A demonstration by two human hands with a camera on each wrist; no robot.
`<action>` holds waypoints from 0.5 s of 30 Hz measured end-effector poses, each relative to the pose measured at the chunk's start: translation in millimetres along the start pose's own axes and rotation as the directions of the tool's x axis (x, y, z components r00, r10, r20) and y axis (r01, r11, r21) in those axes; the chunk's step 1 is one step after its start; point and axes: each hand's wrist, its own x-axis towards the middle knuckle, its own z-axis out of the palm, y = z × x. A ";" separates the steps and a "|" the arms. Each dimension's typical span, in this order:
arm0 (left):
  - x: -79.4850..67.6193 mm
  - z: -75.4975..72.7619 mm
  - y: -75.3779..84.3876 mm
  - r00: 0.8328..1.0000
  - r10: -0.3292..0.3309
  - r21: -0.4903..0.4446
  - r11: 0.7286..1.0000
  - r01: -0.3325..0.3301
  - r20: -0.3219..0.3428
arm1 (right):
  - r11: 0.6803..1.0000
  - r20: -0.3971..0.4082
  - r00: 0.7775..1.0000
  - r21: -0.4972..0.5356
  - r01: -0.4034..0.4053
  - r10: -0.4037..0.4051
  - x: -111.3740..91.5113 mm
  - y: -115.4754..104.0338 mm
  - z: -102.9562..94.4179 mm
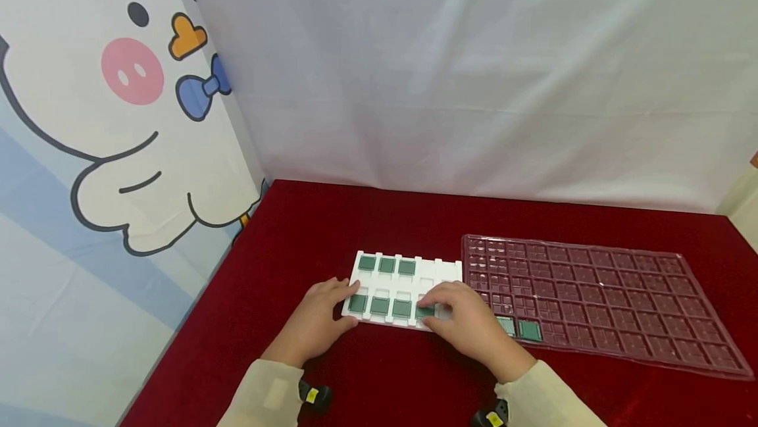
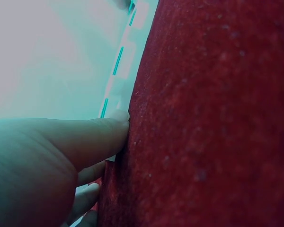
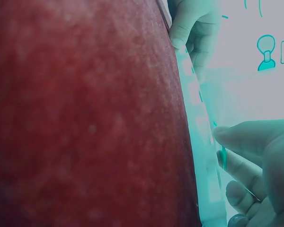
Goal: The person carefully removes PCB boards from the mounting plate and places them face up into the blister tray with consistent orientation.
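Note:
A white slotted tray [image 1: 414, 281] lies on the red cloth, with small green circuit boards [image 1: 381, 306] in several of its slots across two rows. My left hand [image 1: 320, 316] holds the tray's left end. In the left wrist view, the thumb [image 2: 104, 135] presses on the tray's front edge near the corner. Over the front row, my right hand [image 1: 464, 318] pinches a green board [image 1: 424, 312] between thumb and forefinger, at the fourth slot from the left. The right wrist view shows this board [image 3: 224, 158] edge-on by the fingertips; its underside is hidden.
A clear plastic compartment tray [image 1: 598, 302] lies right of the white tray, close to its right end. Two green boards, one of them a darker green board [image 1: 530, 330], sit in its front-left pockets. White curtain [image 1: 474, 85] hangs behind the red-covered table [image 1: 237, 348].

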 end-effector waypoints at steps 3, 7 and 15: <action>-0.1 -0.3 -0.1 1.000 -0.005 -0.001 1.000 0.005 0.002 | 1.000 0.000 1.000 0.006 -0.013 0.013 -1.3 -1.4 -0.9; -0.2 0.1 -0.7 1.000 0.000 -0.001 1.000 0.000 -0.001 | 1.000 -0.002 1.000 0.010 -0.022 0.022 -3.5 -2.3 -1.5; 0.1 0.6 -0.9 1.000 0.000 0.005 1.000 0.000 0.001 | 1.000 -0.017 1.000 0.010 -0.010 0.010 -7.9 -2.2 -2.7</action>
